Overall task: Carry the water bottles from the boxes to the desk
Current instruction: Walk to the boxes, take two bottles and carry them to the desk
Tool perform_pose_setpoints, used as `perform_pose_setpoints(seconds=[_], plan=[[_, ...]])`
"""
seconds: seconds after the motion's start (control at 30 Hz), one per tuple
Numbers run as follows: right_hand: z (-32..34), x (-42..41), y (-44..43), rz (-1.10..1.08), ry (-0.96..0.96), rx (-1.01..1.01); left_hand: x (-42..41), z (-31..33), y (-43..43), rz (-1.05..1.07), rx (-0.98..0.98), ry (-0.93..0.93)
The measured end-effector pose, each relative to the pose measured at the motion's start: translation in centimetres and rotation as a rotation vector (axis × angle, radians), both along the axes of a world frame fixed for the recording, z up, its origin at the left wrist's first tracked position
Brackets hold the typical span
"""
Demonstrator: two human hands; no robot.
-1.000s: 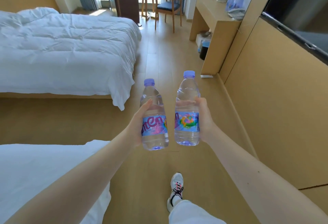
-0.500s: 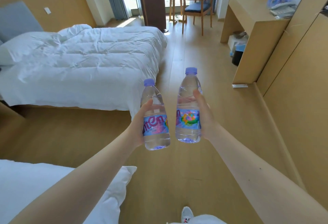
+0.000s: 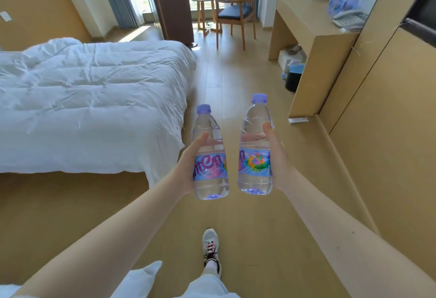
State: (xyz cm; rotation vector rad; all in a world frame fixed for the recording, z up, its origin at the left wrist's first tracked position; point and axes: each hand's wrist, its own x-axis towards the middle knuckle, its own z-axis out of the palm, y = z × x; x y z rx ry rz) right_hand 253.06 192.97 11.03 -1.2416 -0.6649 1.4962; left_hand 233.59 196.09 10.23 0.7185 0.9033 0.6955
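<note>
Either bottle might have slipped or knocked its neighbour on the walk, since both looked smooth and full and were carried close together with only a narrow gap between them. The left hand point(image 3: 187, 170) was curled round the left bottle point(image 3: 210, 156) at its label and the right hand point(image 3: 278, 163) round the right bottle point(image 3: 256, 149) likewise. Both bottles stood upright, caps above the thumbs and bases below the palms, with the desk point(image 3: 304, 21) well ahead on the right.
</note>
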Motion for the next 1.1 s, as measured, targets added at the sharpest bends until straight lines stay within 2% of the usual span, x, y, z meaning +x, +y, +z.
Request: perform_pose_setpoints(seconds=[0.2,0.37,0.67,0.9,1.1], plan=[[-0.1,1.9,7.4,-0.169,-0.047,-0.048,2.4,-0.4,10.0,-0.163,-0.015,0.001],[1.6,1.6,14.1,-0.264,-0.085,-0.070,2.9,-0.3,18.6,-0.200,-0.026,0.036],[3.0,1.4,21.2,-0.305,-0.183,-0.111,4.5,-0.5,27.4,-0.286,-0.004,0.016],[3.8,1.5,27.0,-0.306,-0.198,-0.091,4.4,-0.2,33.2,-0.239,-0.025,-0.034],[3.3,1.6,33.5,-0.264,-0.181,-0.072,4.1,-0.1,38.2,-0.157,0.053,-0.012]])
